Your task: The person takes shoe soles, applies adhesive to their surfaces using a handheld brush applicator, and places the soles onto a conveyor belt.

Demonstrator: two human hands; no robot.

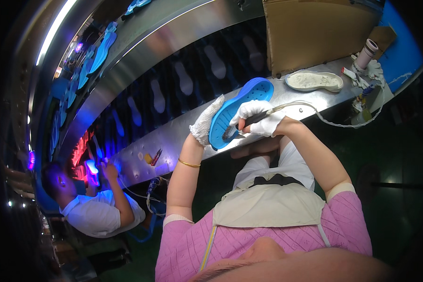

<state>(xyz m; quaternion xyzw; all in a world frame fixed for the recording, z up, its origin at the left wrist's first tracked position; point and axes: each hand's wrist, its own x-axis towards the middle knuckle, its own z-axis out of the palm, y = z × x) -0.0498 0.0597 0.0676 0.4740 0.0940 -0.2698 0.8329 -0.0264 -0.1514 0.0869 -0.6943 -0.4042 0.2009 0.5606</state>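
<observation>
My left hand, in a white knit glove, grips the left edge of a blue shoe sole, which is tilted above the metal bench edge. Small holes dot the sole's inner face. In my right hand, whose white glove leaves some fingertips bare, is a dark-handled brush. Its dark bristles are at the near end of the sole, against or just over the inner face. A thin clear tube runs from the handle off to the right.
A sole with a whitish inside lies on the metal bench, by a cardboard box. Behind it, several sole shapes sit in a dark row below a conveyor. A co-worker sits at far left; bottles and tubing hang right.
</observation>
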